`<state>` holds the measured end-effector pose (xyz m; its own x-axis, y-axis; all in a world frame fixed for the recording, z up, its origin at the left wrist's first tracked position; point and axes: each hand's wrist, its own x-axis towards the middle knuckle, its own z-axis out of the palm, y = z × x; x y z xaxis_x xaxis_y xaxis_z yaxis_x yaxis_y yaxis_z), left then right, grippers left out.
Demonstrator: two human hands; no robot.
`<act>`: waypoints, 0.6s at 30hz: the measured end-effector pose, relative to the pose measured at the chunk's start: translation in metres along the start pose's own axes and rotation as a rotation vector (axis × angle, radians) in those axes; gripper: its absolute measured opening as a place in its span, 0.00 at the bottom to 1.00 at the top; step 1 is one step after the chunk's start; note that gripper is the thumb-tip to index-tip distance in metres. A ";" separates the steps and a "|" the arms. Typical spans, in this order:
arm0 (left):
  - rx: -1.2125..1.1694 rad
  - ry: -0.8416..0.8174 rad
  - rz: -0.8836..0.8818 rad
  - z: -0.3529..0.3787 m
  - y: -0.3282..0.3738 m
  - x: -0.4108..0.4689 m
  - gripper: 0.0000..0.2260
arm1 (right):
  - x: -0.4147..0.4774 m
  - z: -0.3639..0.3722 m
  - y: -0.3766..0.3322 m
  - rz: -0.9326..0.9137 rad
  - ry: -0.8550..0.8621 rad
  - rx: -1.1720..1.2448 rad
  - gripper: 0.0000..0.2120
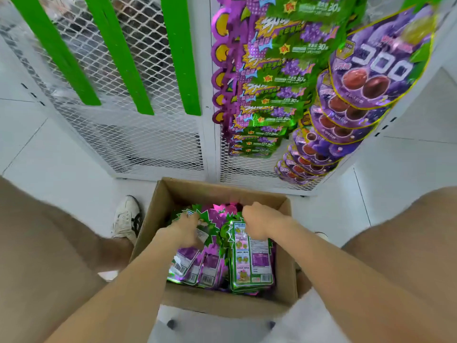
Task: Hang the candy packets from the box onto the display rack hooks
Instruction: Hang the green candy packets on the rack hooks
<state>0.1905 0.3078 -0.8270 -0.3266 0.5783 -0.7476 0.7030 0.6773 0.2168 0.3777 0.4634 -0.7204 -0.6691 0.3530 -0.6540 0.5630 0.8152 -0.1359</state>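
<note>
View from above, looking down past a person's two bare forearms into an open cardboard box (217, 188). The box stands on the white tiled floor (49, 157), just in front of a white wire-mesh rack (148, 144), between the person's legs, which are covered in tan cloth at both edges of the view.

The box holds many candy packets (249, 258) standing on end and packed close together. Those on the right show green backs with printed labels and barcodes. Those on the left, the purple packets (195, 266), show purple backs with barcodes.

Both hands are inside the box. The left grip (188, 229) lies on the tops of the left-hand packets, its fingers curled into them and closed around the jagged green top of one. The right grip (262, 221) has its fingers curled down over the top edge of the green-backed stack, clamped on it. The picture is a little blurred at the fingertips.

On the rack, the left panel carries three green strips (118, 55) running down the mesh. The right panel carries a column of hanging green-and-purple grape sweets (272, 90), and beside it, further right, a column of round bags (371, 78) in purple, each overlapping the next.

A white shoe (127, 216) with dark stripes rests on the floor just left of the box.
</note>
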 end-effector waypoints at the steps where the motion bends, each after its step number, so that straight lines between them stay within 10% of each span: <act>1: -0.021 -0.031 -0.033 0.003 0.002 0.001 0.53 | 0.009 0.008 -0.001 0.013 -0.002 0.028 0.04; 5: 0.094 -0.063 -0.104 0.008 0.014 0.001 0.67 | 0.040 0.027 -0.007 0.103 -0.070 0.119 0.14; 10: 0.002 -0.024 0.079 0.006 0.018 0.021 0.53 | 0.073 0.038 -0.019 0.200 -0.158 0.231 0.42; 18: -0.389 0.163 0.295 -0.077 -0.009 0.011 0.18 | 0.088 0.011 -0.021 0.249 -0.005 0.518 0.31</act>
<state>0.1323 0.3429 -0.7887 -0.2664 0.8126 -0.5184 0.5034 0.5759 0.6442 0.3125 0.4728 -0.7828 -0.4844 0.5019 -0.7166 0.8682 0.3762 -0.3234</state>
